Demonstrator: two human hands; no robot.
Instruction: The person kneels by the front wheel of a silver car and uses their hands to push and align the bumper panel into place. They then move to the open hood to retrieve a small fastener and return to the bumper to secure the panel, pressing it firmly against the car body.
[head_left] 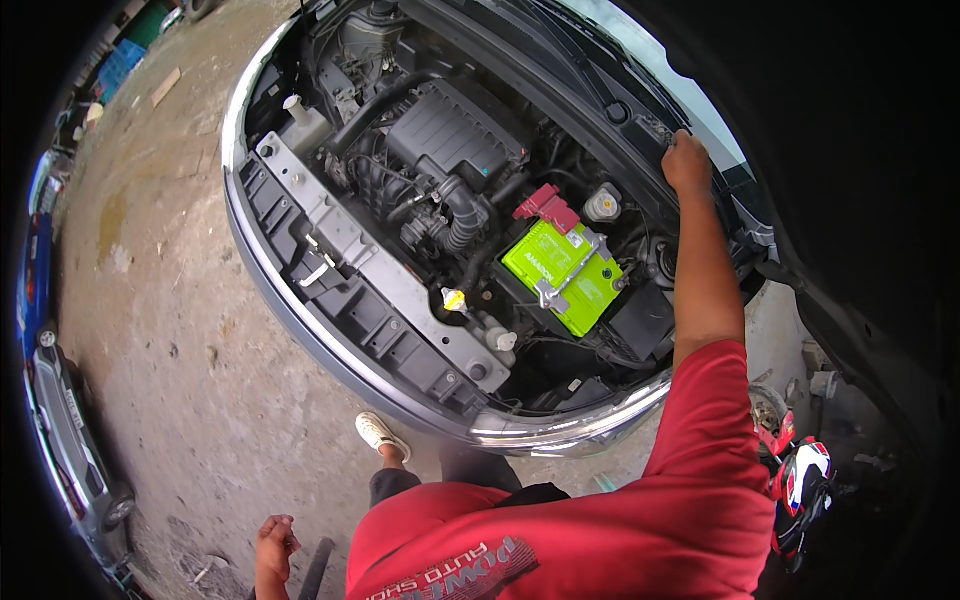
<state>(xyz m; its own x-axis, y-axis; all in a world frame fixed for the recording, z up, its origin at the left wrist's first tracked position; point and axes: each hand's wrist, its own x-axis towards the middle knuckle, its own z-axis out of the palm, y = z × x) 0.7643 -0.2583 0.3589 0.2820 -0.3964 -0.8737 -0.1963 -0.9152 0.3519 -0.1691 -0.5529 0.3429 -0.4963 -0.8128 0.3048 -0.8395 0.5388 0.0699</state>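
Observation:
My right arm stretches over the right side of an open engine bay. My right hand (pixel 688 165) is closed at the base of the windshield, beside the black cowl panel (pixel 640 135) and a wiper arm (pixel 560 45); what its fingers hold, if anything, is hidden. Low at the left, away from the car, hangs my left hand (pixel 277 545) with its fingers curled in; I cannot make out anything in it. Between my body and the right hand sits a bright green car battery (pixel 560 265) under a metal clamp, with a red terminal cover (pixel 548 208) at its far side.
A black air filter box (pixel 450 130) fills the engine's middle. The radiator cap (pixel 454 300) and grey front crossmember (pixel 370 265) lie nearer. The raised hood (pixel 850 200) looms at right. Parked cars (pixel 65 420) line the left; a red-and-white motorcycle (pixel 803 480) stands at lower right.

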